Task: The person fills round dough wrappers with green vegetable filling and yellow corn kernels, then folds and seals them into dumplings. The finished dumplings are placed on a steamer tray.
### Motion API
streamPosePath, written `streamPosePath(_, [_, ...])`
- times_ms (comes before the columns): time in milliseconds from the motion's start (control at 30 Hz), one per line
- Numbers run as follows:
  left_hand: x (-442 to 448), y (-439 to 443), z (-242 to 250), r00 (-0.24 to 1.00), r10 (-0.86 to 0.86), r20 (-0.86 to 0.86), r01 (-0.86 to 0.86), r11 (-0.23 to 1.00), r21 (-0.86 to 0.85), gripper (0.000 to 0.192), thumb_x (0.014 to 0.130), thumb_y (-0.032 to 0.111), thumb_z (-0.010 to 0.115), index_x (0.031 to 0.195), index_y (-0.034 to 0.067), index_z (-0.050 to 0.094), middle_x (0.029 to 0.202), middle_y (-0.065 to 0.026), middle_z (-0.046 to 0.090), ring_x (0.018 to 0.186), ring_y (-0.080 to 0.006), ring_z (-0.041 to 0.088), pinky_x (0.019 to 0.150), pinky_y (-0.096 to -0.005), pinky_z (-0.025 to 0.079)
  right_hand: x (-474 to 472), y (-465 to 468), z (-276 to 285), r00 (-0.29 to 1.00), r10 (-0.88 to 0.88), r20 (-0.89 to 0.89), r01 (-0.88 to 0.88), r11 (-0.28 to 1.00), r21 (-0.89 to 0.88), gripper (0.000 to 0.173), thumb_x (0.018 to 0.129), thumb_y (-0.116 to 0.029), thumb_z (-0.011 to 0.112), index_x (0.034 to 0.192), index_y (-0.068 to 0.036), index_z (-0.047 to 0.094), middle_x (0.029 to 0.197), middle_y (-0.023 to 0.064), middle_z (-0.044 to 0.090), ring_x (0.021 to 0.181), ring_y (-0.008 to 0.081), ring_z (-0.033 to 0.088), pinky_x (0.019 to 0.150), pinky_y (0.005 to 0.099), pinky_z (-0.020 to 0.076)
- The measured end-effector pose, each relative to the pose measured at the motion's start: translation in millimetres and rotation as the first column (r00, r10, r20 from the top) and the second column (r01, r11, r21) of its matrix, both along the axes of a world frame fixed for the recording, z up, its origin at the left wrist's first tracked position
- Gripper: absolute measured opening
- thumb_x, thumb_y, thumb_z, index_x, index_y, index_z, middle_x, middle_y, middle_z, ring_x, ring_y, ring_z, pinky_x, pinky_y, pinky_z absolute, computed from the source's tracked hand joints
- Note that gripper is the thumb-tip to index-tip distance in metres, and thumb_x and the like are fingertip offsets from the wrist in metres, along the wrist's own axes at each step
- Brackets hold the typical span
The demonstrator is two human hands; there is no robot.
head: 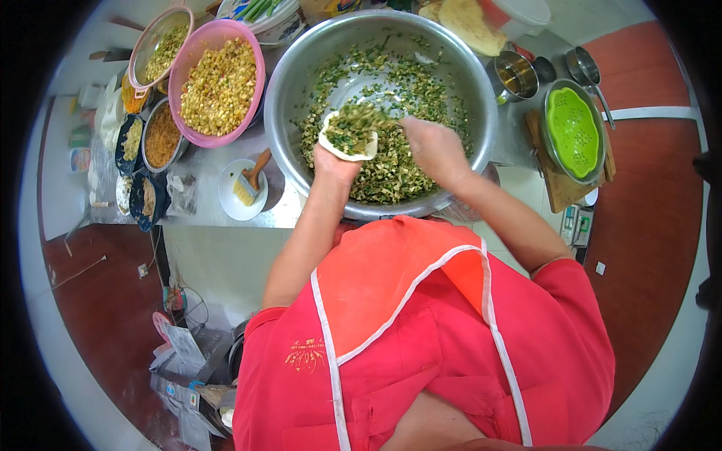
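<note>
My left hand [337,167] cups a round white dough wrapper [369,151] over the near side of a large metal basin [286,124]. Chopped green filling [345,135] is heaped on the wrapper. Just to the right, my right hand [433,145] grips the handle of a utensil [401,122]; its head is covered by filling and blurred, so its kind is unclear. More of the chopped green mixture [389,183] lies around the basin's bottom and walls, with shiny bare metal showing near the middle.
Left stand a pink colander [258,107] of diced yellow filling, a bowl of orange shreds [162,135], and a white bowl [225,207] holding a wooden-handled brush [252,181]. A metal pot [514,76] and green strainer [572,132] sit right. Flatbreads [471,25] lie behind.
</note>
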State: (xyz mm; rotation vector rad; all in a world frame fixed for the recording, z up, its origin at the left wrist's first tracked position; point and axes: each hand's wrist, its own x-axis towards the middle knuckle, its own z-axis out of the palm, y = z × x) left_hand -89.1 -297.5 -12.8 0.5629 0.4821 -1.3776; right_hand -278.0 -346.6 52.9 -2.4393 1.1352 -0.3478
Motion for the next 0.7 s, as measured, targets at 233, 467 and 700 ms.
streamPosePath(233, [-9.1,-1.3,21.0,1.0,0.001,0.011,-0.001,1.0,0.021,0.042,0.097,0.029,0.03,0.119,0.007,0.058,0.12,-0.0163,0.06,0.111,-0.0341,0.056,0.099,-0.0553,0.043,8.7,20.2,-7.9,0.992,-0.02,0.125,0.045,0.978,-0.204,0.011,0.088,-0.009,0.049,0.096,-0.007,0.057,0.076,0.0094,0.061,0.074,0.0278,0.063,0.06,0.041,0.0495])
streamPosePath(467, [-4.9,-3.6,29.7,1.0,0.007,-0.028,-0.008,0.999,-0.039,0.041,0.094,0.035,0.037,0.116,0.009,0.059,0.116,-0.012,0.061,0.109,-0.0324,0.056,0.1,-0.0535,0.042,-6.6,6.6,15.7,0.917,-0.361,0.172,-0.114,0.178,0.977,0.036,0.097,-0.034,0.049,0.068,-0.013,0.049,0.051,-0.0069,0.035,0.04,0.0044,0.025,0.037,0.0218,0.018])
streamPosePath(700, [-7.8,-0.9,14.9,0.993,-0.05,0.111,0.056,0.997,-0.048,0.033,0.087,0.035,0.053,0.104,0.009,0.066,0.104,-0.0085,0.067,0.099,-0.028,0.061,0.091,-0.0471,0.048,4.2,9.9,-2.0,0.937,-0.348,0.035,-0.005,0.087,0.996,0.039,0.097,-0.037,0.05,0.067,-0.012,0.048,0.051,-0.007,0.035,0.04,0.0047,0.025,0.037,0.0228,0.0172])
